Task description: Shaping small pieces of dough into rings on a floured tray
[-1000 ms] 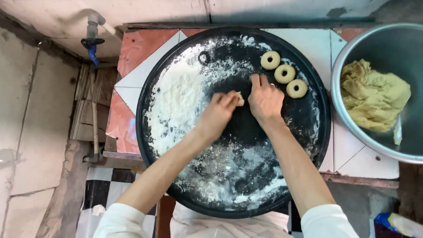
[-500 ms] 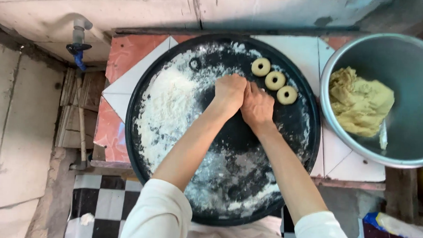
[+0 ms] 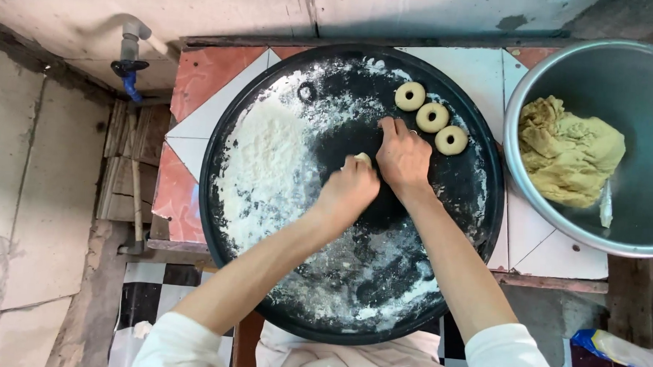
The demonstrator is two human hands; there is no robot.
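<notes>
- Nearest the camera, two white sleeves reached up from the bottom edge, with a bunched pinkish cloth between them at the tray's 6 o'clock rim.
- A round black tray sat on the tiled desk, dusted with flour that lay thickest toward its 9 o'clock side.
- The left hand was near the tray's centre, curled closed around a small piece of dough whose pale tip showed at the knuckles.
- The right hand lay just beside it at 3 o'clock, touching it, palm down with fingers loosely together and the index finger stretched toward 12 o'clock; whether it also held the dough could not be told.
- Three dough rings lay in a slanting row on the tray at about 1 o'clock, just beyond the right hand's fingertips.
- At 3 o'clock from the tray a large metal bowl held a lump of yellowish dough.
- Farthest off, at 10 o'clock, a tap with a blue handle stood out from the wall.
</notes>
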